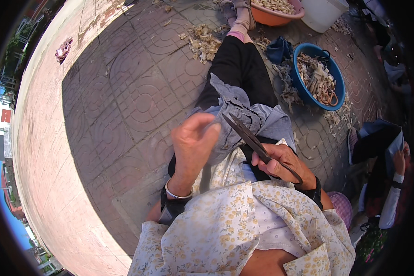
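My right hand (283,163) grips a pair of dark metal scissors (249,135) by the handles. The long blades point up and to the left over my lap and look slightly apart. My left hand (193,146) hovers left of the blade tips, its fingers half curled toward the thumb and smeared by motion. Whether anything is between them I cannot make out. Under both hands a worn blue-grey cloth (267,120) lies across my thighs, with a dark frayed seam.
Right of my legs stands a blue basin (338,89) with dry plant scraps and a pale glove. An orange basin (267,17) of pale pieces and a white bucket (324,14) are beyond my feet. Dry peelings (204,43) litter the paving. Another person (377,152) sits at the right.
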Demonstrator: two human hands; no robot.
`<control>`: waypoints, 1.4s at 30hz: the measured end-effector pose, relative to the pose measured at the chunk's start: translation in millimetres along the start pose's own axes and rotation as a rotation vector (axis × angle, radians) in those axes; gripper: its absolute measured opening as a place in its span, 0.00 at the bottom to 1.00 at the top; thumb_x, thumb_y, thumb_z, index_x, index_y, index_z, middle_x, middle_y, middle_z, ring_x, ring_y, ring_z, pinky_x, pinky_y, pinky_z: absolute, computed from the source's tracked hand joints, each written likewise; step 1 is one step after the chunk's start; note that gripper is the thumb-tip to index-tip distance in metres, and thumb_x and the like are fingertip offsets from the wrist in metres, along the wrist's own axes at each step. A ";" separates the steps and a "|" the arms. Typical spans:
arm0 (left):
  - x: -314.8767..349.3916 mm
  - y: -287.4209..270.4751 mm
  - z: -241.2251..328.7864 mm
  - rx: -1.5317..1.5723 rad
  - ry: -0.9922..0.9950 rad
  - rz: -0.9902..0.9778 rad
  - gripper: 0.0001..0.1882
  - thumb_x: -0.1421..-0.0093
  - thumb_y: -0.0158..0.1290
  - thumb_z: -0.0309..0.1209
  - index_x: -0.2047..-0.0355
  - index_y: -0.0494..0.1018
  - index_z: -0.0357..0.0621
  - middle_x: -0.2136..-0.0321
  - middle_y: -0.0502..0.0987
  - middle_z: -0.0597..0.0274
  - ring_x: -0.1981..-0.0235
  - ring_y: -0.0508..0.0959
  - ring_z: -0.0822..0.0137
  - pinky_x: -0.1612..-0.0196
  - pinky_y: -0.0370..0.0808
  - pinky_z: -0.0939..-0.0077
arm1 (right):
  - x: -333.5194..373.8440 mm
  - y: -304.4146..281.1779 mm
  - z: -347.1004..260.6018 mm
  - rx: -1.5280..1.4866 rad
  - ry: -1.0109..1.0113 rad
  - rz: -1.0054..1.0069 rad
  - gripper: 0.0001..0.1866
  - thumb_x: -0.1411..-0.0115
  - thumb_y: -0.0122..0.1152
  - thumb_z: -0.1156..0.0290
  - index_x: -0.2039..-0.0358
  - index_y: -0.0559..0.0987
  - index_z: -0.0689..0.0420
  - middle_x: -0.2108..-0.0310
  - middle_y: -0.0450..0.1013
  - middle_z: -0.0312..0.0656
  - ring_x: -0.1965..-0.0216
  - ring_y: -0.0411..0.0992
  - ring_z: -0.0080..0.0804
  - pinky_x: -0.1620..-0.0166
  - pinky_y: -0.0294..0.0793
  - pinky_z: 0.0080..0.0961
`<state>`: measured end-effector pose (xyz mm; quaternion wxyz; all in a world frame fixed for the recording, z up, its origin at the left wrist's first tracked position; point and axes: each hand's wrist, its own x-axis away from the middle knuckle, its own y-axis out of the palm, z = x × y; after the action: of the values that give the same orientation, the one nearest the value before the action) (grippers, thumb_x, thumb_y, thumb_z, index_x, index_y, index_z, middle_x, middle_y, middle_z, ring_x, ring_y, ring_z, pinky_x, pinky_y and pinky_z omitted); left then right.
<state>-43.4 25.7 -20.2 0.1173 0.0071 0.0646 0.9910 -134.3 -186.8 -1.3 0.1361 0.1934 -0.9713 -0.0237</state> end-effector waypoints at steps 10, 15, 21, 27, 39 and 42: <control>0.6 1.0 -0.9 0.054 0.014 0.006 0.05 0.45 0.54 0.20 0.67 0.75 0.33 0.72 0.75 0.70 0.70 0.71 0.82 0.68 0.68 0.87 | 0.5 -0.9 -2.9 -0.022 0.023 -0.044 0.29 0.40 0.51 0.42 0.68 0.72 0.61 0.77 0.63 0.31 0.74 0.60 0.18 0.71 0.59 0.17; 0.5 1.0 -2.7 0.042 0.022 0.002 0.05 0.45 0.53 0.20 0.68 0.75 0.33 0.73 0.75 0.70 0.70 0.71 0.82 0.67 0.68 0.87 | 1.4 0.6 -1.8 -0.030 0.025 -0.035 0.28 0.40 0.51 0.42 0.68 0.72 0.61 0.77 0.64 0.31 0.74 0.60 0.18 0.71 0.60 0.17; 0.7 -0.7 -3.2 -0.041 0.050 0.014 0.05 0.47 0.54 0.20 0.69 0.75 0.33 0.74 0.75 0.68 0.70 0.71 0.80 0.66 0.69 0.85 | 1.8 -0.3 -4.8 -0.046 0.044 -0.050 0.26 0.39 0.51 0.44 0.68 0.73 0.60 0.78 0.64 0.30 0.75 0.60 0.17 0.72 0.58 0.17; 0.1 -3.3 -7.9 -0.235 0.181 0.043 0.06 0.49 0.55 0.20 0.70 0.74 0.35 0.76 0.74 0.63 0.72 0.72 0.76 0.67 0.69 0.82 | 3.1 -0.2 -6.1 -0.148 0.100 -0.067 0.24 0.38 0.51 0.46 0.67 0.74 0.59 0.80 0.62 0.28 0.78 0.58 0.14 0.75 0.56 0.15; 0.0 -1.2 -2.7 -0.368 0.275 0.003 0.04 0.46 0.54 0.18 0.69 0.75 0.33 0.75 0.71 0.71 0.78 0.63 0.84 0.76 0.57 0.90 | 3.7 -3.4 -4.8 -0.159 0.124 -0.075 0.23 0.37 0.51 0.48 0.69 0.73 0.59 0.82 0.61 0.27 0.80 0.57 0.15 0.78 0.56 0.16; 0.1 1.8 -0.2 -0.221 0.158 -0.015 0.04 0.46 0.54 0.18 0.69 0.75 0.33 0.76 0.72 0.71 0.79 0.63 0.85 0.77 0.57 0.90 | -1.4 3.3 4.4 0.035 -0.029 -0.003 0.23 0.37 0.51 0.49 0.71 0.73 0.59 0.83 0.62 0.28 0.81 0.58 0.18 0.78 0.58 0.19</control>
<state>-44.0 24.0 -20.2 0.1195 -0.0844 -0.0359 0.9886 -135.4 -183.3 -5.6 0.1185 0.1969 -0.9732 -0.0097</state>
